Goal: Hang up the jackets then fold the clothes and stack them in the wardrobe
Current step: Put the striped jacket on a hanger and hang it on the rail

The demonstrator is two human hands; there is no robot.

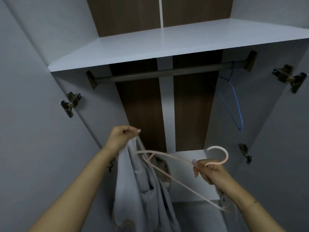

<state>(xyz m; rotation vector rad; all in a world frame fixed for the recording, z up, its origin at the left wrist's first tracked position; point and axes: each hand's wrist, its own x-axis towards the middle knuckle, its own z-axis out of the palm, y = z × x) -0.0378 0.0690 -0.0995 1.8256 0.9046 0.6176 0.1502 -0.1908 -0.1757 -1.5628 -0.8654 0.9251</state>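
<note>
A pale grey jacket [138, 190] hangs down in front of the open wardrobe, and my left hand [122, 136] pinches its top edge. My right hand [209, 171] grips a pink hanger [167, 166] just below its hook. One end of the hanger reaches into the jacket near the collar; the other end points down to the right. The dark hanging rail [167, 72] runs across the wardrobe above both hands.
A blue hanger [234, 99] hangs at the right end of the rail. A white shelf [167, 46] lies above the rail. Both doors stand open, with metal hinges on the left door [71, 102] and right door [291, 77]. A lower white shelf [192, 164] sits behind the jacket.
</note>
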